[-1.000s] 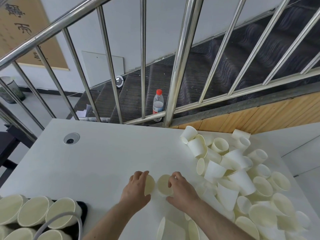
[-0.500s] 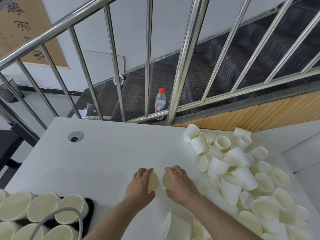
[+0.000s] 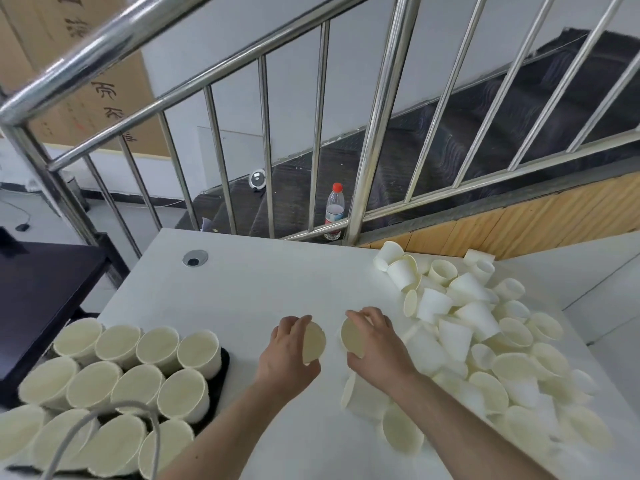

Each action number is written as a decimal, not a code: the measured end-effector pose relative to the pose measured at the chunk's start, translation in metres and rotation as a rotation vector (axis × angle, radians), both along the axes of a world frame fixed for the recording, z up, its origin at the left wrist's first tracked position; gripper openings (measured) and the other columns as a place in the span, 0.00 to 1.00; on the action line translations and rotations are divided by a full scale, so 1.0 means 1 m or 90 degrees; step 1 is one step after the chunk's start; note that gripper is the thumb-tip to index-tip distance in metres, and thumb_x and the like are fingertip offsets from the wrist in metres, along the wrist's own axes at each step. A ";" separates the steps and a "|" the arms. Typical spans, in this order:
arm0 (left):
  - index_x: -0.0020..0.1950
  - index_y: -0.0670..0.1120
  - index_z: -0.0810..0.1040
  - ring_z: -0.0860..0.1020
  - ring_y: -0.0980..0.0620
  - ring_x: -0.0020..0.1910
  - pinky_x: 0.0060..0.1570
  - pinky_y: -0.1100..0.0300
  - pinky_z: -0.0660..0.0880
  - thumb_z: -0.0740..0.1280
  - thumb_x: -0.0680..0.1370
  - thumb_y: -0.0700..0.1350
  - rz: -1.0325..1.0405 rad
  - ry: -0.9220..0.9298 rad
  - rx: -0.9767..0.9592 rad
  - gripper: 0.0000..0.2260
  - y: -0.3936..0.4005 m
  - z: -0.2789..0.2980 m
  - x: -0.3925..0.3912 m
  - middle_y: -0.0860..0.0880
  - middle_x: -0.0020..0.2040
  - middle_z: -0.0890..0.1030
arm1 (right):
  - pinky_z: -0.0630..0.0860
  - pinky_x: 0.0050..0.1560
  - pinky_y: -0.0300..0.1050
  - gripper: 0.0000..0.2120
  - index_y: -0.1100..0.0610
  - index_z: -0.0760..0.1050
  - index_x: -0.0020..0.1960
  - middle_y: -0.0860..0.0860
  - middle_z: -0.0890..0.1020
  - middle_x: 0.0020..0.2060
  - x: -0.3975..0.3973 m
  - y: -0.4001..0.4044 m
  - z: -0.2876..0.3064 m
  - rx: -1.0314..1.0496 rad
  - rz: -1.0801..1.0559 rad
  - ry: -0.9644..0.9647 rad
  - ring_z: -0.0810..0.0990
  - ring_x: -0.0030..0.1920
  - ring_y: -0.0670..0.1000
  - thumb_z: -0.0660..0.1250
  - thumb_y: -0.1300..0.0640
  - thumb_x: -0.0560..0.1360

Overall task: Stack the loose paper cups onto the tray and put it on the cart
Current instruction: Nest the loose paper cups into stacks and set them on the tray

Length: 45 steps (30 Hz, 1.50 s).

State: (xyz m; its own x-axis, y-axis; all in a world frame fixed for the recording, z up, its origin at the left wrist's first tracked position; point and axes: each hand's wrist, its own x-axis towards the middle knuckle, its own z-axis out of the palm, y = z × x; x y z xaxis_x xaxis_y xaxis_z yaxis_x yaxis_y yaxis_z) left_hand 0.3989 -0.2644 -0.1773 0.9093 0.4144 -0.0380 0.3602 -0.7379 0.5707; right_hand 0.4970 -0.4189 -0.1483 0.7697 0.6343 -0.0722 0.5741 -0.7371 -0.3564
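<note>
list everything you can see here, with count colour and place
table: one, white, fills the lower middle
tray: one, black, near left of the table, mostly hidden under cups
cups on the tray: about a dozen in view, cream, upright in rows, more cut off by the frame
loose cups: many, too jumbled to count, white and cream, heaped on the right of the table
cable hole: one, grey, far left of the table
railing: one, steel, behind the table
bottle: one, clear with a red cap, on the stairs behind the railing
stairs: dark, beyond the railing
left hand: holds one cream cup
right hand: holds one cream cup
</note>
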 end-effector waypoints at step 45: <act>0.76 0.52 0.57 0.61 0.52 0.70 0.63 0.64 0.66 0.67 0.73 0.49 -0.070 0.105 0.035 0.33 0.174 -0.018 -0.243 0.54 0.71 0.60 | 0.75 0.56 0.49 0.31 0.48 0.60 0.74 0.50 0.64 0.66 -0.244 0.183 -0.016 -0.106 0.143 0.082 0.65 0.67 0.53 0.67 0.53 0.73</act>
